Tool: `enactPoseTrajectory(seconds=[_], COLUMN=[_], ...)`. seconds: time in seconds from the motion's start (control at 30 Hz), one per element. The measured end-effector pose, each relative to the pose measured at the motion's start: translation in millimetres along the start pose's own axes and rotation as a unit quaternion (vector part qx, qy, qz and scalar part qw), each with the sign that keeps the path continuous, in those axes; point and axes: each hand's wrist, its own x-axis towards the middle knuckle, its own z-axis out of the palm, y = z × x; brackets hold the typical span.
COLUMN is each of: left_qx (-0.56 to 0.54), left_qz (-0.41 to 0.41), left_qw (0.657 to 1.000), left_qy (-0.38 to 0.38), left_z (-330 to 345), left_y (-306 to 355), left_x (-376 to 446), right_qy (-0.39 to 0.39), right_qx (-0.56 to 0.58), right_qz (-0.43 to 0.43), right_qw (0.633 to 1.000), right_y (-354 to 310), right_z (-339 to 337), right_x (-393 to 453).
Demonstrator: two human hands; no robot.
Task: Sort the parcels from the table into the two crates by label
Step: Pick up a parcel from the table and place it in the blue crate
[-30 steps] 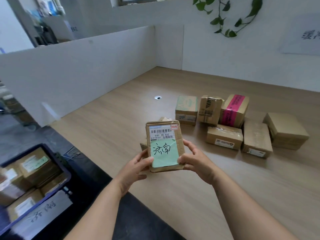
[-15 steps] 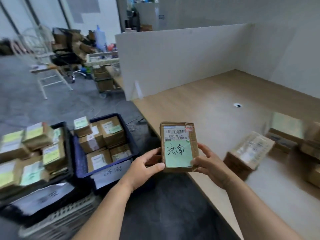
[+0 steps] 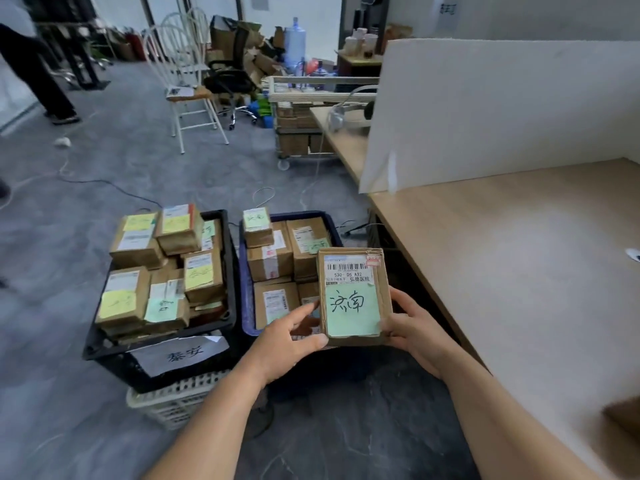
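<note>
I hold a small cardboard parcel with a barcode label and a green note with handwritten characters. My left hand grips its lower left edge, my right hand its right side. It hangs above the near right corner of the blue crate, which holds several parcels with green notes. To the left stands a black crate piled with parcels carrying yellow and green notes, with a white paper sign on its front.
The wooden table runs along the right, with a white partition at its far end and a parcel corner at the right edge. A white basket sits under the black crate. Chairs, a cart and a standing person are further back.
My view has swung left from the table to the crates on the floor. The parcel, held in both hands, has travelled from over the table to above the blue crate.
</note>
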Motion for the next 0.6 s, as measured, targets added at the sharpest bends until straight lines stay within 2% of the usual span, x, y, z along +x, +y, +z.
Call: enactPoseTrajectory(seconds=[0.3, 0.6], left_qx=[-0.015, 0.000], left_qz=[-0.086, -0.150], left_qw=[0.996, 0.988], left_qy=[0.032, 0.031], left_z=[-35, -60], left_y=[-46, -43], left_x=[40, 139], right_qy=[-0.036, -0.070], right_qx=[-0.020, -0.016], right_qz=[0.055, 0.080], right_qw=[0.998, 0.994], right_y=[7, -10], right_z=[33, 16], right_x=[88, 195])
